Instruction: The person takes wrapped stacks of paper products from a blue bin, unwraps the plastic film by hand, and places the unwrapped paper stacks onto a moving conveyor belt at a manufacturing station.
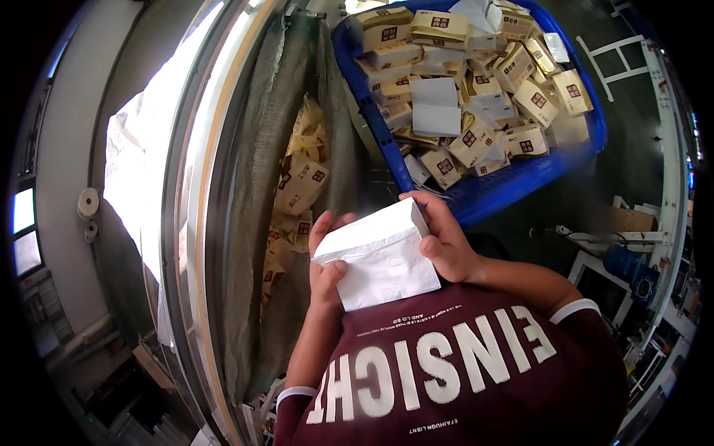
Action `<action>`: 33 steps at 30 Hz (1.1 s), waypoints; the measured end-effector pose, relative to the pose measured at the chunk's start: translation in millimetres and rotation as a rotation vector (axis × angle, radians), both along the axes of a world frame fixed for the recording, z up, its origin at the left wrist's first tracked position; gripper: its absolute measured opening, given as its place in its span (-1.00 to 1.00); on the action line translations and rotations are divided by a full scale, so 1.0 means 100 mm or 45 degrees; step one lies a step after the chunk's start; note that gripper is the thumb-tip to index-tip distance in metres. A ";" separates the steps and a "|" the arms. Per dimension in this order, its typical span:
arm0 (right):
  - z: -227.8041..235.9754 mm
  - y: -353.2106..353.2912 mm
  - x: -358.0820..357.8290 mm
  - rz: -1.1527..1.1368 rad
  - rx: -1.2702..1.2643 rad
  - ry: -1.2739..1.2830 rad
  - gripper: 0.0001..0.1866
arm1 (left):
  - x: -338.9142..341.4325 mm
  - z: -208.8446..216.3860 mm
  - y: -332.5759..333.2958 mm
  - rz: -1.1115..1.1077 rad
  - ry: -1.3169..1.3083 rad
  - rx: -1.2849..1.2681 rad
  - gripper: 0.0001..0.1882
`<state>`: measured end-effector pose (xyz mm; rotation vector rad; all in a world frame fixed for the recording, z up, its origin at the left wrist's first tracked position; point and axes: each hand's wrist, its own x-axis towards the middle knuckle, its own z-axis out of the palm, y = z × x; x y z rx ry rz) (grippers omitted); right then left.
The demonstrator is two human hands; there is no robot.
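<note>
White stack of paper napkins (383,256) sits between both hands, right in front of the chest, above the dark red shirt (461,372). Going left to right: along the left there's a long metal rail (195,223), and next to it a grey woven sack (260,193) standing open with tan wrapped packs (301,182) already dropped inside, filled only partway by the look of it. The left hand (327,260) has its grip pressed under and against the stack's left end, thumb up beside it. The right hand (442,238) pinches the far right corner, fingers curled over the top edge. Further right and up, a blue bin (513,186) is heaped with more tan packs plus a few bare white stacks, so I'd say plenty is left. Room is tight between sack and bin; the bin's near rim sits just past the right knuckles.
</note>
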<state>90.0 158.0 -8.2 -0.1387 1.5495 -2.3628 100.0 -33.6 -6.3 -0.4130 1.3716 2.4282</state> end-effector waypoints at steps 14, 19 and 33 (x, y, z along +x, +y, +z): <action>0.26 0.12 -0.14 0.255 -0.342 -0.172 -0.03 | -0.22 0.48 -0.65 0.244 0.472 -0.409 -0.26; -0.42 0.83 -0.54 0.093 0.606 -0.018 -0.68 | 0.21 0.91 -2.81 0.931 0.176 -0.451 -0.43; -2.20 2.09 -1.51 0.320 2.047 -0.514 -0.14 | -0.13 0.98 -2.42 0.428 -0.538 -1.666 -0.77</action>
